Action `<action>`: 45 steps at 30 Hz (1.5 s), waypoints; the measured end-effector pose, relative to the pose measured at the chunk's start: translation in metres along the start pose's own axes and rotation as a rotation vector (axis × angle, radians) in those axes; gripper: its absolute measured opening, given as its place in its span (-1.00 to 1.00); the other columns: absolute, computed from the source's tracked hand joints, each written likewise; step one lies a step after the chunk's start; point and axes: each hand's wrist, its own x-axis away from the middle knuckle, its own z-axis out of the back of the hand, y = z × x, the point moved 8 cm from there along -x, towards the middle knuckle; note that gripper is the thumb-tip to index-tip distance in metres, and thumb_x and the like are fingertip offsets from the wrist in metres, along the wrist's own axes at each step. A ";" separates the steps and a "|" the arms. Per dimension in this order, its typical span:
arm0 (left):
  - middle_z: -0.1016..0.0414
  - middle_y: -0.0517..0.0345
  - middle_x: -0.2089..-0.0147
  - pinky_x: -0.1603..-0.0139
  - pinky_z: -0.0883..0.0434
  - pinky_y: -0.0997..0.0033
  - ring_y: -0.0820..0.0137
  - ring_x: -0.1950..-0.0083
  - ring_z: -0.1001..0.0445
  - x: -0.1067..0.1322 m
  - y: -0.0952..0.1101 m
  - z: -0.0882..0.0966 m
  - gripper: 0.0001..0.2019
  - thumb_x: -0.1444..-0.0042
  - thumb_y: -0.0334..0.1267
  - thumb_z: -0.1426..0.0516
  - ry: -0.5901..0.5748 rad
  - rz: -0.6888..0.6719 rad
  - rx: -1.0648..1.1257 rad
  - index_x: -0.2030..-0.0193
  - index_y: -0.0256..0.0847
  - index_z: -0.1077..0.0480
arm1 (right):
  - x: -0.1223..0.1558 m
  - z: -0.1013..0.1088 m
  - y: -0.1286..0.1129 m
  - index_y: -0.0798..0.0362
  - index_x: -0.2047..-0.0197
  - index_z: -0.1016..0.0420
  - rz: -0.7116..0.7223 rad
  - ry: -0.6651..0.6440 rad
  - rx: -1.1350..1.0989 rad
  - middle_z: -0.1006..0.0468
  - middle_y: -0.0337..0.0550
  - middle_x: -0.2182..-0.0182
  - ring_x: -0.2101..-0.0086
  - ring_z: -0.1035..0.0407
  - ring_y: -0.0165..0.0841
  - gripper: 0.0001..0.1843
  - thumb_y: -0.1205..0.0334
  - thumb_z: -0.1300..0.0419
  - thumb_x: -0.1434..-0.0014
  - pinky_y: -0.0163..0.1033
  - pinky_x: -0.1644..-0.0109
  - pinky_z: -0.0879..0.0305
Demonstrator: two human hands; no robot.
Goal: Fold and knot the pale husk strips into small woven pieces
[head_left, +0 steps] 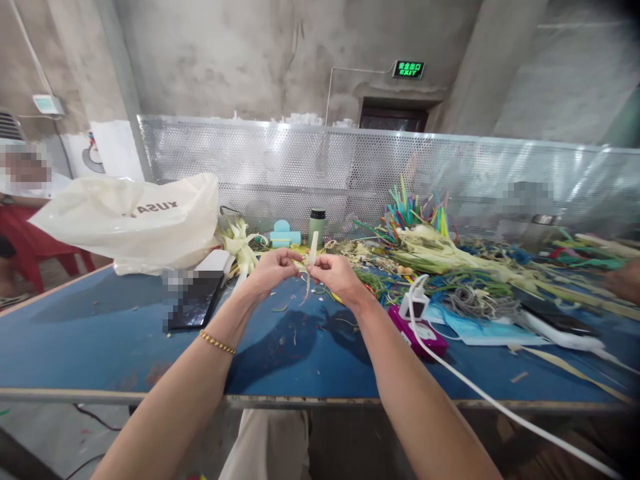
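Observation:
My left hand (273,270) and my right hand (336,275) meet above the blue table (100,333), both pinched on a pale leaf strip (313,252) that stands up between them. A thin end of the strip hangs down below my fingers. A gold bracelet (217,343) is on my left wrist.
A cream plastic bag (135,220) lies at the left, a black phone (193,301) in front of it. A green bottle (316,225) stands at the back. Heaped leaf strips and coloured straws (425,233) fill the right side. A magenta charger (423,330) with a white cable lies near my right arm. A person sits far left.

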 end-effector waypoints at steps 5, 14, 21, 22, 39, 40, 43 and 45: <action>-0.42 0.23 0.54 0.45 -0.15 0.49 0.49 0.47 -0.35 0.000 0.000 0.002 -0.73 0.18 -0.47 -0.16 -0.001 0.005 0.000 0.25 -0.31 -0.45 | 0.000 0.002 0.000 0.15 0.45 -0.49 0.021 -0.004 -0.004 -0.44 -0.25 0.61 0.57 -0.26 -0.46 -0.77 0.12 -0.25 0.01 -0.33 0.45 -0.14; -0.32 0.26 0.62 0.51 -0.03 0.47 0.53 0.56 -0.16 0.005 -0.001 -0.016 -0.68 0.03 -0.18 -0.24 -0.146 0.014 -0.019 0.16 -0.34 -0.54 | 0.002 0.001 -0.005 0.13 0.41 -0.48 -0.003 0.020 -0.166 -0.49 -0.23 0.53 0.55 -0.28 -0.47 -0.76 0.13 -0.31 0.10 -0.32 0.43 -0.22; -0.31 0.26 0.64 0.53 -0.01 0.48 0.56 0.59 -0.13 0.004 -0.002 -0.015 -0.76 0.05 -0.21 -0.24 -0.112 0.025 -0.032 0.26 -0.33 -0.55 | 0.001 0.002 -0.002 0.09 0.49 -0.41 0.013 0.062 -0.171 -0.44 -0.28 0.60 0.59 -0.31 -0.46 -0.75 0.07 -0.28 0.04 -0.31 0.45 -0.27; -0.33 0.24 0.61 0.54 -0.01 0.48 0.56 0.59 -0.14 0.004 -0.001 -0.016 -0.76 0.05 -0.20 -0.24 -0.118 0.021 -0.030 0.29 -0.32 -0.54 | 0.000 0.002 -0.002 0.08 0.48 -0.40 0.015 0.063 -0.166 -0.45 -0.28 0.60 0.59 -0.33 -0.45 -0.75 0.07 -0.27 0.03 -0.31 0.46 -0.29; -0.46 0.16 0.53 0.56 -0.05 0.49 0.56 0.58 -0.16 0.002 -0.011 -0.018 -0.84 0.14 -0.22 -0.26 -0.045 0.043 0.002 0.46 -0.30 -0.47 | 0.001 0.002 -0.009 0.05 0.49 -0.40 0.100 0.129 0.045 -0.45 -0.25 0.58 0.55 -0.34 -0.39 -0.76 0.06 -0.23 -0.02 -0.29 0.45 -0.30; -0.46 0.16 0.53 0.55 -0.05 0.49 0.56 0.58 -0.16 0.003 -0.011 -0.018 -0.85 0.14 -0.24 -0.25 -0.044 0.042 -0.001 0.48 -0.30 -0.47 | 0.000 0.003 -0.010 0.05 0.50 -0.40 0.124 0.141 0.095 -0.45 -0.25 0.58 0.55 -0.33 -0.40 -0.78 0.08 -0.22 -0.03 -0.30 0.43 -0.27; -0.45 0.16 0.55 0.54 -0.07 0.48 0.56 0.57 -0.16 0.004 -0.009 -0.019 -0.89 0.17 -0.28 -0.24 -0.035 0.046 -0.011 0.52 -0.30 -0.46 | 0.000 0.005 -0.012 0.06 0.50 -0.42 0.179 0.164 0.210 -0.47 -0.25 0.57 0.52 -0.30 -0.41 -0.81 0.14 -0.19 -0.04 -0.31 0.38 -0.21; -0.45 0.16 0.56 0.53 -0.08 0.48 0.56 0.57 -0.17 0.004 -0.009 -0.020 -0.90 0.17 -0.29 -0.23 -0.037 0.049 -0.017 0.53 -0.30 -0.46 | 0.000 0.006 -0.011 0.06 0.49 -0.42 0.178 0.169 0.232 -0.48 -0.24 0.56 0.52 -0.29 -0.41 -0.82 0.15 -0.18 -0.04 -0.31 0.37 -0.19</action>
